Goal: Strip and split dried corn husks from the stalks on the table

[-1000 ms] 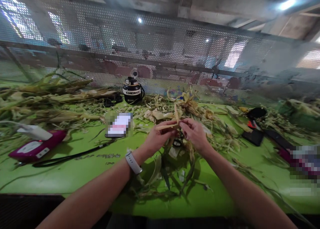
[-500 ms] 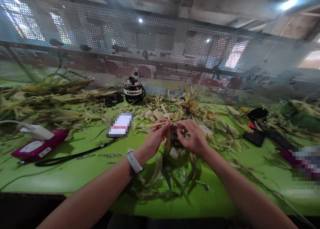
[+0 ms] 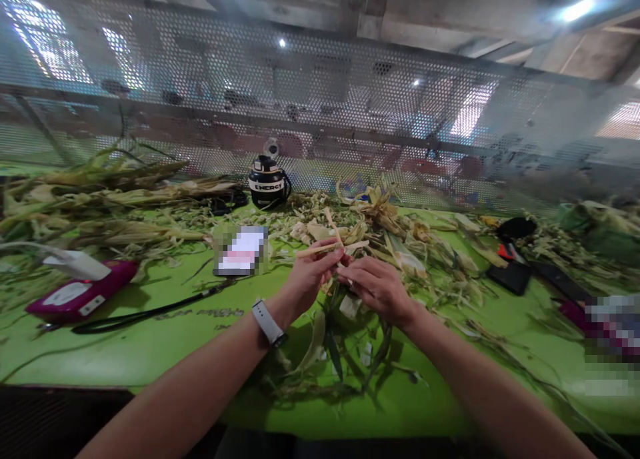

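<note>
I see my left hand (image 3: 311,276) pinching a pale husk strip (image 3: 330,247), lifted clear of the worktop (image 3: 150,352) litter so it stays taut. My right hand (image 3: 377,287), at its 3 o'clock, curls loosely, fingers meeting the strip's near end; whether it grips, I cannot tell.

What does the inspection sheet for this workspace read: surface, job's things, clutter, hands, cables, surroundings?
Surface: green table, strewn with plant scraps.
Job's things: pale husk strips pinched at the fingertips; loose husk pile lying under the hands.
Clutter: corn stalks far left; black "ENERGY" jug at the back; magenta device; phone; black items right.
Hands: left hand grips the strips, white watch on the wrist; right hand pinches them from the other side.
Cables: black cord across the table; white cable at the magenta device.
Surroundings: perforated metal screen behind the table; blurred people beyond it.
</note>
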`<state>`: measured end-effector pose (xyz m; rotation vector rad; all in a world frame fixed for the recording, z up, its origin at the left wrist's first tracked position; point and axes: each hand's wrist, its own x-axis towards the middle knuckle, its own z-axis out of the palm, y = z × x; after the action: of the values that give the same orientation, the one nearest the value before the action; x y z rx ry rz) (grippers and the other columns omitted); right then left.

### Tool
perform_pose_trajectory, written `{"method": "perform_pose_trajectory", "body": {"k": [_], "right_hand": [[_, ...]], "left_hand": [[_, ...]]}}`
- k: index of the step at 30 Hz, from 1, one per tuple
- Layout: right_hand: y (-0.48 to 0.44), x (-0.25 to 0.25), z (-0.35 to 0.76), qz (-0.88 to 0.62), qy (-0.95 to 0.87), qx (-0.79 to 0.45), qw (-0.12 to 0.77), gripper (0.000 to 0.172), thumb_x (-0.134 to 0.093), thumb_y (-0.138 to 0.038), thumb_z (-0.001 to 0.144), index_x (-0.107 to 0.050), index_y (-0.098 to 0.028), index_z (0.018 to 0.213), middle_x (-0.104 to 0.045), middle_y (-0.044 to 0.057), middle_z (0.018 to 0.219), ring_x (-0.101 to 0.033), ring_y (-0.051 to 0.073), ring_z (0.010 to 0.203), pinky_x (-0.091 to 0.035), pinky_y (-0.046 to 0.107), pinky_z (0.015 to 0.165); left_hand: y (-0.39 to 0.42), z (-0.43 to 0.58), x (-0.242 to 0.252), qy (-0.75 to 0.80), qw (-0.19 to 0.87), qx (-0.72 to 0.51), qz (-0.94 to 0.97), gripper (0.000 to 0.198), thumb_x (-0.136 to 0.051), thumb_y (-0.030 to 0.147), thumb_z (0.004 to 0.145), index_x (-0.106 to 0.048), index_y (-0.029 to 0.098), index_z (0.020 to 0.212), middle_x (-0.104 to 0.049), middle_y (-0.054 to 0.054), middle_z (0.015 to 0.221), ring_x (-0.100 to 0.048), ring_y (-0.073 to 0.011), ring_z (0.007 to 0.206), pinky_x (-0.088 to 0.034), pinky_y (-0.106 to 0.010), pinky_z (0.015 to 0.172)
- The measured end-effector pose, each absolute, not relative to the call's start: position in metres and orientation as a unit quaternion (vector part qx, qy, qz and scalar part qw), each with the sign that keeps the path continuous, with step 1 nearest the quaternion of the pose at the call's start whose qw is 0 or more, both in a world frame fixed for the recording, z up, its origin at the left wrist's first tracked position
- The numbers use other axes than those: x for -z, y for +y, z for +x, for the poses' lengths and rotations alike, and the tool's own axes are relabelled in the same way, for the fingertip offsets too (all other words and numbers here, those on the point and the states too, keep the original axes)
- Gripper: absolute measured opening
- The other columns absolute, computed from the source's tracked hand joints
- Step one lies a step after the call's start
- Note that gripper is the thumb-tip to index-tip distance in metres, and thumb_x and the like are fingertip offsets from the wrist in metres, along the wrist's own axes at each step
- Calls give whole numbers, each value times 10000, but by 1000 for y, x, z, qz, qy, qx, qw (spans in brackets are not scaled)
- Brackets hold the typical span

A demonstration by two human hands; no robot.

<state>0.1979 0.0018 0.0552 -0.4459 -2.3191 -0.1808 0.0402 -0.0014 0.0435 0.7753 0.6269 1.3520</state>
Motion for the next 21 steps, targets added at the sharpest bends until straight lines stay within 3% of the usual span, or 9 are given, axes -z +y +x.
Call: {"method": "perform_pose_trajectory", "body": {"k": [6, 9, 16, 21], "right_hand": [[10, -53, 203, -308, -829, 138, 445, 151, -543, -305, 873, -675, -241, 912, -647, 43, 818, -574, 171, 793, -433, 313, 744], [14, -52, 202, -349, -814, 65, 459, 192, -508, -344, 888, -645, -224, 827, -631, 52, 845, -573, 182, 837, -431, 312, 768], [14, -49, 199, -407, -791, -142, 435, 232, -466, -401, 891, -559, -210, 800, -580, 4, 703, -525, 144, 632, -395, 249, 601], [15, -50, 199, -407, -747, -249, 462, 245, -499, -440, 853, -519, -207, 780, -551, -14, 661, -509, 140, 599, -384, 245, 571]], "left_hand": [[0, 42, -45, 292, 692, -569, 334, 240, -698, 104, 592, -671, 139, 829, -693, -24, 766, -619, -132, 764, -477, -272, 798], [0, 43, -44, 298, 692, -563, 339, 271, -652, 103, 597, -690, 154, 861, -699, -25, 801, -613, -134, 770, -479, -259, 763], [-2, 41, -42, 290, 695, -543, 373, 169, -692, 175, 658, -651, 180, 822, -692, -18, 842, -631, -144, 820, -492, -249, 747], [-4, 39, -46, 300, 696, -518, 396, 327, -781, 175, 616, -625, 185, 904, -690, -18, 851, -650, -131, 756, -516, -268, 756]]}}
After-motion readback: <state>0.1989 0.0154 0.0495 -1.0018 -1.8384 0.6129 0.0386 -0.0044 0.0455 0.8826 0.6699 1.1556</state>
